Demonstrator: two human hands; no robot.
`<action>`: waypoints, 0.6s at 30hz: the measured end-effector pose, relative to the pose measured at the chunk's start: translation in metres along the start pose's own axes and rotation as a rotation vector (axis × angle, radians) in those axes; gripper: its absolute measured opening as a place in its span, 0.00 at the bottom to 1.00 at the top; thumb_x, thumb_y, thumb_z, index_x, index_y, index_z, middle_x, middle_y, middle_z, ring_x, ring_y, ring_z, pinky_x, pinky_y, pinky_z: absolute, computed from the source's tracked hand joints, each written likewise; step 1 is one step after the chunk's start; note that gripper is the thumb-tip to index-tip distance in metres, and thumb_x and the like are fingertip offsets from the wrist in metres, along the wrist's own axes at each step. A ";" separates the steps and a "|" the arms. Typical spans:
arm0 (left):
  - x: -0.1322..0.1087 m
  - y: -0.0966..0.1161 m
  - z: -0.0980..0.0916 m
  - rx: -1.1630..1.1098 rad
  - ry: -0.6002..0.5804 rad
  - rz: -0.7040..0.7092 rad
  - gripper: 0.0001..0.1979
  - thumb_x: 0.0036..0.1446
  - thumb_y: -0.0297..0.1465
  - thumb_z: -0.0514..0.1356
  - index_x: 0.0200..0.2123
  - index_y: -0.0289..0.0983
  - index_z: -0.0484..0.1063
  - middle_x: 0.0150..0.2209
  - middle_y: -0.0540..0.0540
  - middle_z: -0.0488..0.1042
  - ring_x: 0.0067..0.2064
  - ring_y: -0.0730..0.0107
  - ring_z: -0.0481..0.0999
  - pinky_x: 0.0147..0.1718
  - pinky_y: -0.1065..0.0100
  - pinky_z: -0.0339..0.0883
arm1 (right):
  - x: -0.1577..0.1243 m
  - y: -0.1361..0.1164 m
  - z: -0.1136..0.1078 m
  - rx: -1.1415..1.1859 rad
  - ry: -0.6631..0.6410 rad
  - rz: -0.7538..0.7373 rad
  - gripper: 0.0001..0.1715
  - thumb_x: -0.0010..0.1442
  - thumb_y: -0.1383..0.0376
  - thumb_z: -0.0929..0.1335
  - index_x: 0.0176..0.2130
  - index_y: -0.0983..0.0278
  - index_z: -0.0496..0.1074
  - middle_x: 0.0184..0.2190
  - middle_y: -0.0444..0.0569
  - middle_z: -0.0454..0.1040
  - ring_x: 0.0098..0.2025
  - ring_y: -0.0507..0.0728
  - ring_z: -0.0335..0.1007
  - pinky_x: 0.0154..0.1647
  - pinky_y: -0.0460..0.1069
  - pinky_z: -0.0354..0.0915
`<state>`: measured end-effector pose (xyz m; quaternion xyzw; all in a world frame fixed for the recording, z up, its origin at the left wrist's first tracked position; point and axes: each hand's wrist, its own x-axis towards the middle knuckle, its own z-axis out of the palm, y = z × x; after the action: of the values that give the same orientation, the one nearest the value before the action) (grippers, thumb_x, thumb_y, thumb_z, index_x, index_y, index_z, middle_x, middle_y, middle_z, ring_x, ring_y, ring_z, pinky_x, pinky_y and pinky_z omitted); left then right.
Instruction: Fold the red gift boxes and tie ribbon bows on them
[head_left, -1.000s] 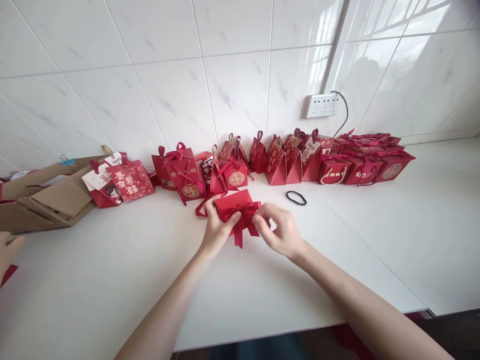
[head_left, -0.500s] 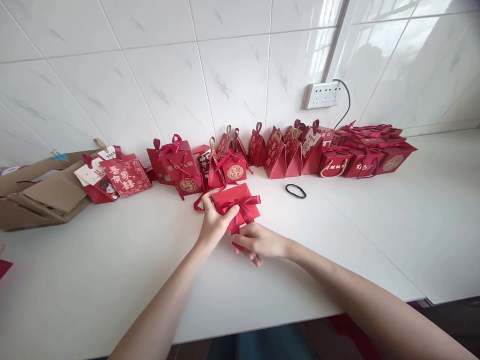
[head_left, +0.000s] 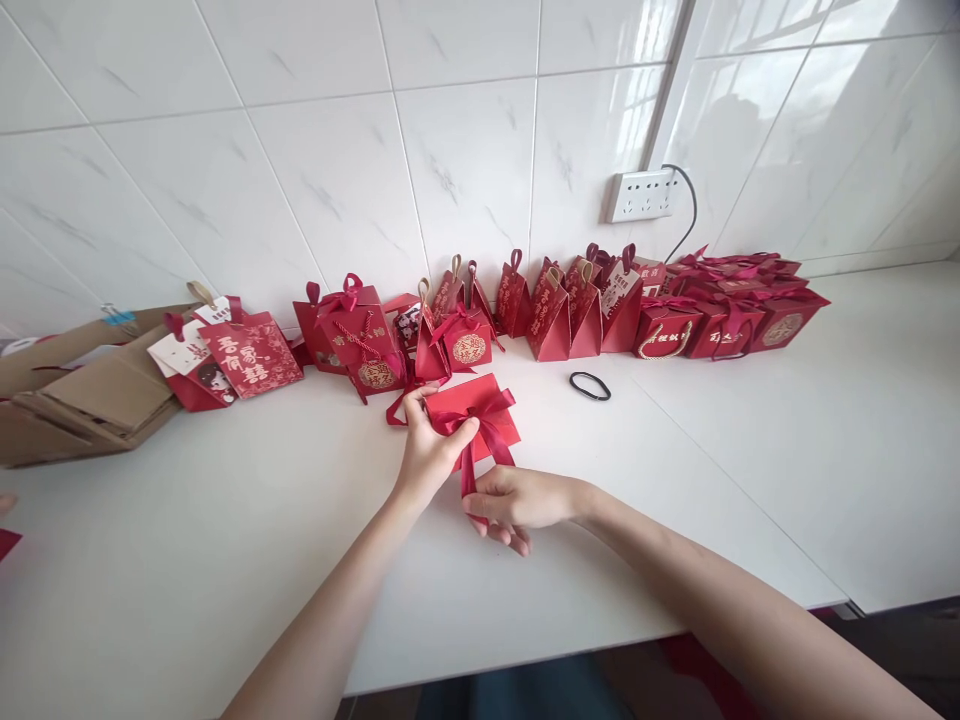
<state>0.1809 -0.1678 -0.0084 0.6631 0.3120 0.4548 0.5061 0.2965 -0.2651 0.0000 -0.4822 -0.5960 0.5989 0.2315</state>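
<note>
A small red gift box (head_left: pixel 459 397) rests on the white table, with a dark red ribbon bow (head_left: pixel 489 418) across its top. My left hand (head_left: pixel 433 440) grips the box at its left side, the thumb pressing on the bow's knot and the fingers mostly hidden behind the box. Just below, nearer the table's front edge, my right hand (head_left: pixel 514 502) pinches a hanging ribbon tail (head_left: pixel 468 478) between thumb and fingers.
Along the tiled wall stand several red gift boxes (head_left: pixel 551 315), more being stacked at the right (head_left: pixel 731 325). A black hair tie (head_left: pixel 589 386) lies right of my hands. An open cardboard box (head_left: pixel 112 405) sits at left; part of another person's hand (head_left: pixel 6 503) shows at the edge.
My right hand has moved slightly down and toward me with the ribbon tail, which now hangs longer. The bow's right loop has tilted up. My left hand keeps its hold.
</note>
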 end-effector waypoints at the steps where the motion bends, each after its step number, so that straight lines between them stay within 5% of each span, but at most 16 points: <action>1: 0.000 0.000 0.000 0.002 -0.001 0.001 0.27 0.43 0.32 0.65 0.44 0.40 0.56 0.43 0.45 0.71 0.41 0.67 0.77 0.42 0.63 0.71 | 0.000 0.000 0.000 0.000 -0.005 0.001 0.19 0.66 0.64 0.58 0.25 0.66 0.63 0.17 0.37 0.62 0.13 0.44 0.59 0.16 0.40 0.62; 8: 0.000 0.001 0.000 -0.009 -0.012 0.005 0.27 0.43 0.32 0.66 0.45 0.40 0.55 0.44 0.45 0.70 0.42 0.67 0.77 0.43 0.63 0.71 | 0.003 0.003 0.003 -0.014 -0.068 0.047 0.18 0.65 0.63 0.59 0.26 0.66 0.65 0.18 0.39 0.64 0.14 0.45 0.63 0.17 0.41 0.63; 14: 0.003 -0.004 -0.002 0.001 -0.020 0.020 0.27 0.44 0.33 0.66 0.45 0.40 0.56 0.46 0.44 0.70 0.44 0.65 0.76 0.45 0.62 0.70 | -0.016 0.002 -0.024 -0.036 -0.221 0.073 0.28 0.55 0.44 0.67 0.30 0.68 0.72 0.20 0.42 0.69 0.14 0.49 0.67 0.14 0.44 0.63; 16: 0.004 -0.006 -0.003 0.012 -0.024 0.045 0.27 0.44 0.35 0.67 0.44 0.41 0.57 0.47 0.43 0.69 0.45 0.64 0.76 0.45 0.61 0.70 | -0.026 0.000 -0.038 -0.023 -0.049 0.003 0.35 0.50 0.37 0.66 0.25 0.68 0.69 0.13 0.40 0.64 0.11 0.49 0.62 0.12 0.43 0.58; 18: 0.003 -0.008 -0.003 0.037 -0.036 0.075 0.28 0.43 0.36 0.67 0.45 0.41 0.57 0.50 0.42 0.67 0.47 0.63 0.75 0.46 0.60 0.70 | -0.030 0.000 -0.049 0.017 0.351 -0.138 0.37 0.48 0.35 0.65 0.20 0.65 0.62 0.09 0.37 0.58 0.10 0.46 0.56 0.13 0.42 0.53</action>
<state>0.1796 -0.1614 -0.0148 0.6917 0.2862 0.4556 0.4816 0.3509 -0.2669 0.0178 -0.5352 -0.5730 0.4933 0.3766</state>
